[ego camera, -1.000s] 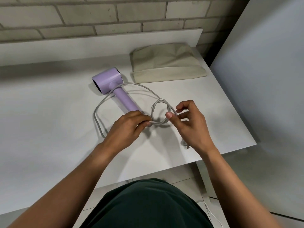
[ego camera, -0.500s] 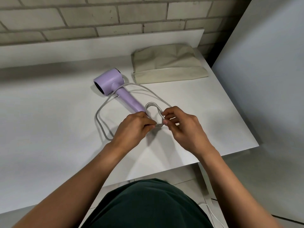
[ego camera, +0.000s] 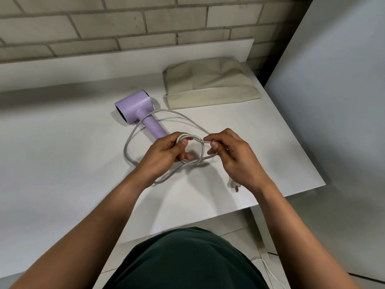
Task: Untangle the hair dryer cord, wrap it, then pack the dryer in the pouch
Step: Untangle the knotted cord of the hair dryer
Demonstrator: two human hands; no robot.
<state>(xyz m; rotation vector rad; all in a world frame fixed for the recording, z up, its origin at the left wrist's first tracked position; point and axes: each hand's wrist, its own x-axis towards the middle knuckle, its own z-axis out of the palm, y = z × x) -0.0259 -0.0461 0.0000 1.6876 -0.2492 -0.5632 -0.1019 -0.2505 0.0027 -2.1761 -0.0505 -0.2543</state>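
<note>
A lilac hair dryer [ego camera: 137,109] lies on the white table [ego camera: 62,163], handle pointing toward me. Its grey cord [ego camera: 129,142] loops left of the handle and crosses itself in a loose knot between my hands. My left hand [ego camera: 166,155] holds the knot's loop with fingers and thumb curled round the cord. My right hand [ego camera: 231,157] pinches the cord just right of the knot. The plug [ego camera: 236,187] lies on the table below my right wrist. A beige fabric pouch [ego camera: 210,84] rests flat at the back right of the table.
A brick wall [ego camera: 125,28] stands behind a raised white ledge [ego camera: 104,67]. A grey panel [ego camera: 333,101] runs along the table's right edge. A thin white cable [ego camera: 270,274] lies on the floor at the lower right.
The knot loop has opened wider and a length of cord now trails toward me under my left hand. My hands have spread slightly apart, and the plug has come into view.
</note>
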